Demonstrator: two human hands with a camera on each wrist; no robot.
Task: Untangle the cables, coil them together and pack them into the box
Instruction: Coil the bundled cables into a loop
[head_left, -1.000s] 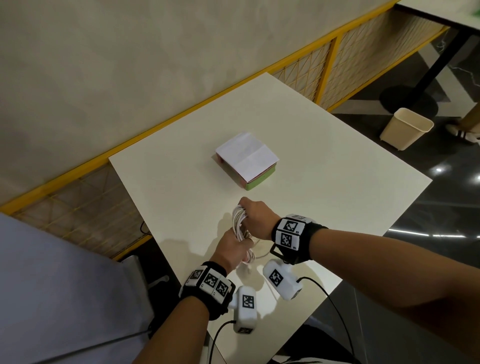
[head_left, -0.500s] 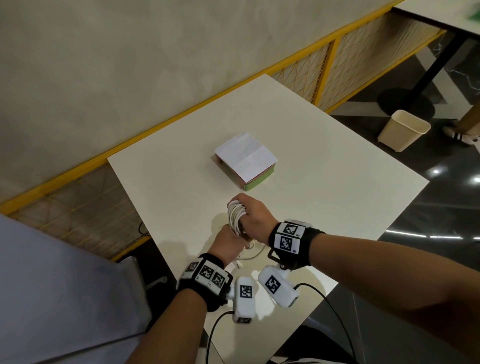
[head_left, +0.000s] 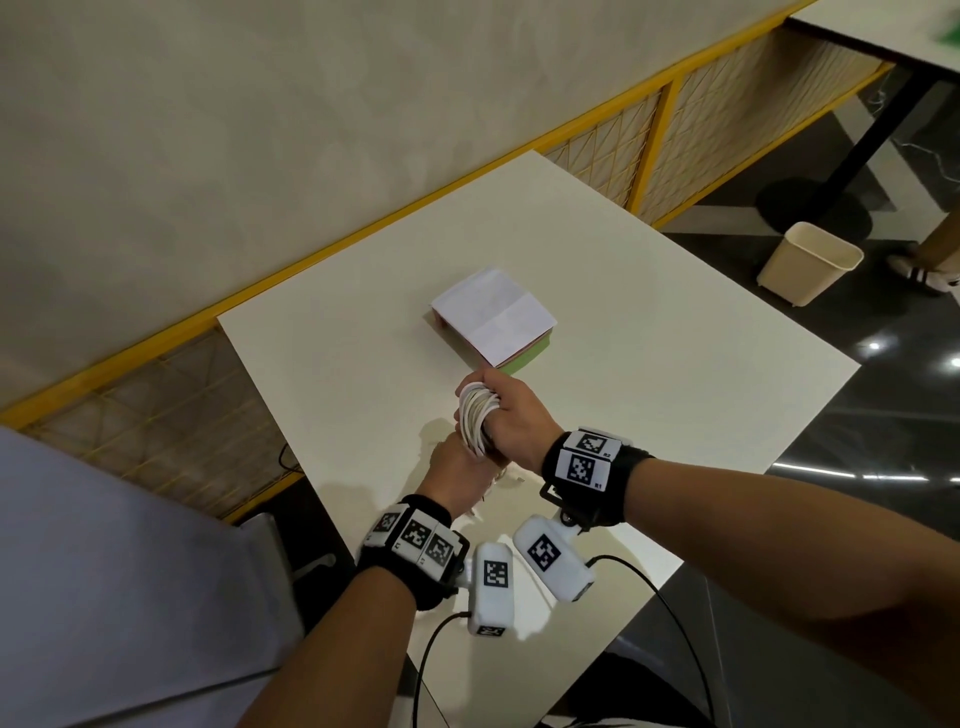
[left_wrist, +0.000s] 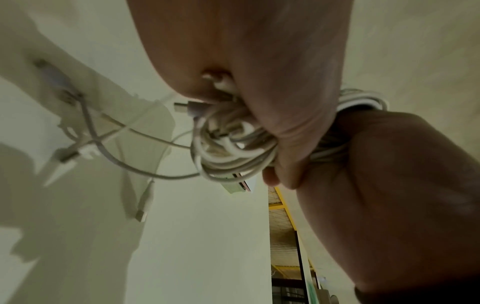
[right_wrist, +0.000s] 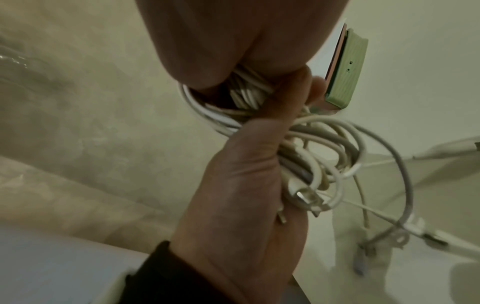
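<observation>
A bundle of white cables (head_left: 475, 415) is coiled into loops above the near part of the white table (head_left: 649, 364). My right hand (head_left: 506, 410) grips the upper part of the coil (right_wrist: 249, 96). Just below it, my left hand (head_left: 457, 475) is wrapped round the lower part (left_wrist: 228, 148). Loose cable ends with plugs (left_wrist: 88, 131) trail from the coil onto the table (right_wrist: 405, 232). The box (head_left: 493, 319) sits closed just beyond the hands, with a white lid and green and pink sides (right_wrist: 345, 67).
The table stands against a beige wall with a yellow rail (head_left: 311, 254) along it. A cream waste bin (head_left: 808, 262) is on the dark floor to the right, beside another table's black leg (head_left: 872, 135). Black wrist-camera leads (head_left: 675, 623) hang off the near table edge.
Both hands have moved a little away from me toward the box with the coil. The loose tail on the table has grown shorter.
</observation>
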